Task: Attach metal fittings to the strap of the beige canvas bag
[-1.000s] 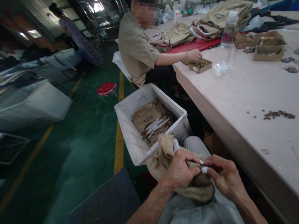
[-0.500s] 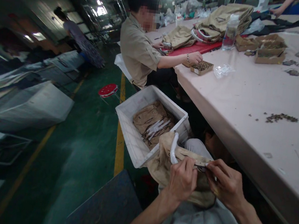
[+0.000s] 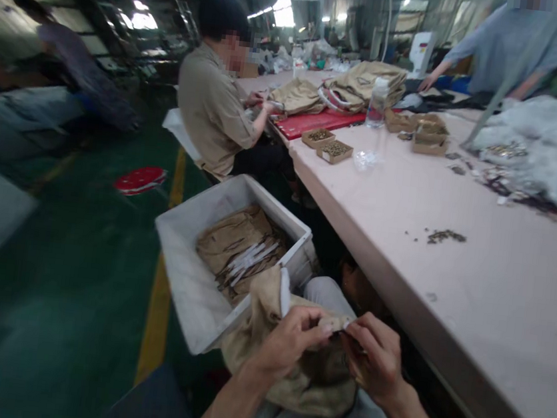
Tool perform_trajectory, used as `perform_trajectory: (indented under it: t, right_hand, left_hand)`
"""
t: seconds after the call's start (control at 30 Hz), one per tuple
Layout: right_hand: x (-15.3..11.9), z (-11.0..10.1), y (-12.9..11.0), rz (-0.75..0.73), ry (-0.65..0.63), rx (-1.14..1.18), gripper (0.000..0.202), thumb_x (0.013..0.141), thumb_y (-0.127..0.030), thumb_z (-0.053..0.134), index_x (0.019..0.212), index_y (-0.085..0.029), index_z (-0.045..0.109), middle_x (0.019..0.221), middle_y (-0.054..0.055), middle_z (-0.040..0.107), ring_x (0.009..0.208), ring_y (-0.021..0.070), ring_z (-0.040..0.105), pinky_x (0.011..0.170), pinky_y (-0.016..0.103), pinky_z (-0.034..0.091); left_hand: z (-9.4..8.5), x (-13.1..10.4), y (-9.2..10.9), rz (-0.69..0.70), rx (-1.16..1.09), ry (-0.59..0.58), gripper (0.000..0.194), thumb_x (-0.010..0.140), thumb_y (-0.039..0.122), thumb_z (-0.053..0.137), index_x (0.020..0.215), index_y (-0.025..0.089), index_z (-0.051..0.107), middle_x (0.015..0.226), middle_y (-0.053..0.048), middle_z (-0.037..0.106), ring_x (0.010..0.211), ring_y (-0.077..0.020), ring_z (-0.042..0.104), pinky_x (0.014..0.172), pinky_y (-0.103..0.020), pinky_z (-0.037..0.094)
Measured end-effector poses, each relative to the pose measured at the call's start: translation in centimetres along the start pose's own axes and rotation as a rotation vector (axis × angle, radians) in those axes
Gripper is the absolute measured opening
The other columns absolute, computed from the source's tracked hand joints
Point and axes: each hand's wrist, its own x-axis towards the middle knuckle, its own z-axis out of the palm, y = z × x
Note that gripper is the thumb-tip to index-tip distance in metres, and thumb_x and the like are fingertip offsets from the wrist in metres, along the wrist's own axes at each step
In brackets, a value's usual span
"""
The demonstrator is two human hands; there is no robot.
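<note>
A khaki cloth bag [image 3: 308,387] with a white-wrapped handle [image 3: 284,291] lies across my lap and over the edge of the white bin. My left hand [image 3: 288,341] pinches the bag's top edge between thumb and fingers. Close beside it, my right hand [image 3: 376,354] is closed on the same edge, fingertips at a small dark spot. Whether a small part sits between the right fingers is too blurred to tell. More folded khaki bags [image 3: 235,237] with white-wrapped handles lie inside the white plastic bin [image 3: 183,292].
On the table [image 3: 500,295] to my right lies a small pile of metal pieces [image 3: 446,237]. Small boxes of metal parts [image 3: 334,149] stand farther off, near a seated co-worker [image 3: 214,108]. A clear bottle [image 3: 377,103] is behind them. A red stool [image 3: 139,180] stands left.
My view has swung right, bringing another person behind the table into sight. Both hands stay on the bag's edge, the left now with its thumb stretched along it. The seated co-worker's hand has left the parts box.
</note>
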Motion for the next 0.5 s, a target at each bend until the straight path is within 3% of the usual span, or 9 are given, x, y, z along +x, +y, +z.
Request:
perform_trajectory:
  t: [0.13,0.23,0.37,0.5]
  right_hand:
    - [2.0,-1.7,0.9,0.102,-0.165,0.121,0.021,0.089,-0.013,0.061,0.107,-0.023,0.065,0.089,0.004,0.063,0.065,0.0132,0.056,0.059,0.026,0.044]
    - [3.5,-5.1,3.2,0.238,-0.233,0.129,0.022,0.088,-0.021,0.065,0.110,-0.023,0.068,0.095,0.004,0.067,0.070,0.0129,0.061,0.065,0.025,0.050]
    - [4.3,-11.9,9.9,0.539,-0.065,-0.261,0.030,0.089,-0.035,0.059,0.112,-0.020,0.072,0.090,0.004,0.073,0.075,0.0157,0.066,0.074,0.028,0.055]
    - [2.3,-20.6,15.8,0.807,0.092,-0.645,0.040,0.085,-0.038,0.057,0.111,-0.014,0.075,0.088,0.011,0.077,0.078,0.0230,0.070,0.080,0.037,0.056]
  left_hand:
    - [0.1,1.1,-0.2,-0.030,-0.112,0.052,0.027,0.076,0.038,0.080,0.077,0.011,0.077,0.068,-0.004,0.065,0.067,-0.0148,0.053,0.066,-0.026,0.040]
    - [0.4,1.5,-0.4,-0.036,-0.098,0.111,0.027,0.074,0.037,0.079,0.087,0.013,0.082,0.075,-0.007,0.073,0.072,-0.0170,0.057,0.069,-0.026,0.043]
    - [0.5,1.9,-1.1,-0.025,0.006,0.149,0.031,0.074,0.042,0.080,0.090,0.016,0.084,0.082,-0.007,0.077,0.077,-0.0225,0.065,0.073,-0.030,0.051]
    - [-0.7,2.9,-3.5,0.019,0.221,0.170,0.039,0.073,0.053,0.080,0.096,0.022,0.085,0.092,-0.007,0.081,0.090,-0.0309,0.074,0.084,-0.038,0.061]
